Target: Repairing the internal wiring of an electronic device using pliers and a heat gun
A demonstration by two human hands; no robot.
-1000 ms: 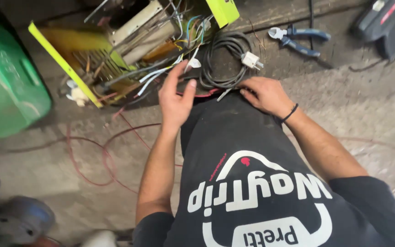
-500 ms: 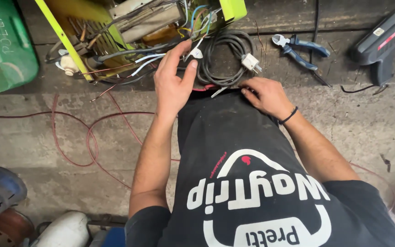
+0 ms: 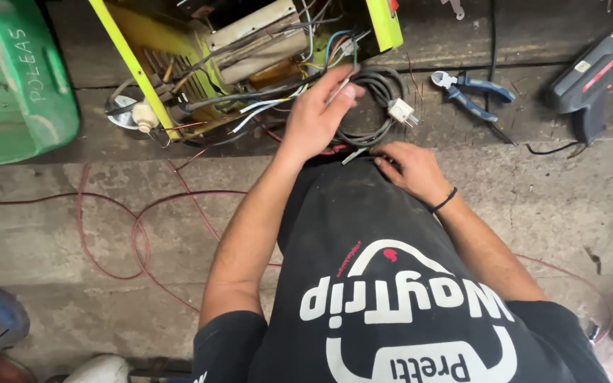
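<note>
My left hand (image 3: 313, 117) reaches up to the open yellow-green machine casing (image 3: 384, 25) and pinches a thin grey wire (image 3: 343, 81) between thumb and fingers. Right beside it lies a coiled grey cable (image 3: 381, 85) with a white plug (image 3: 402, 112). My right hand (image 3: 409, 170) rests at the hem of my black shirt (image 3: 391, 284). Its fingers are curled on a short grey wire end (image 3: 355, 156). A black band sits on that wrist.
Blue-handled pliers (image 3: 473, 92) and a black soldering gun (image 3: 590, 85) lie on the concrete at the right. A green plastic container (image 3: 15, 85) stands at the left. Red wire (image 3: 136, 234) loops over the floor. Loose coloured wires (image 3: 264, 106) spill from the casing.
My left hand has gone from the shirt's edge up to the wires at the casing. My right hand has stayed in place. The view has tilted a little.
</note>
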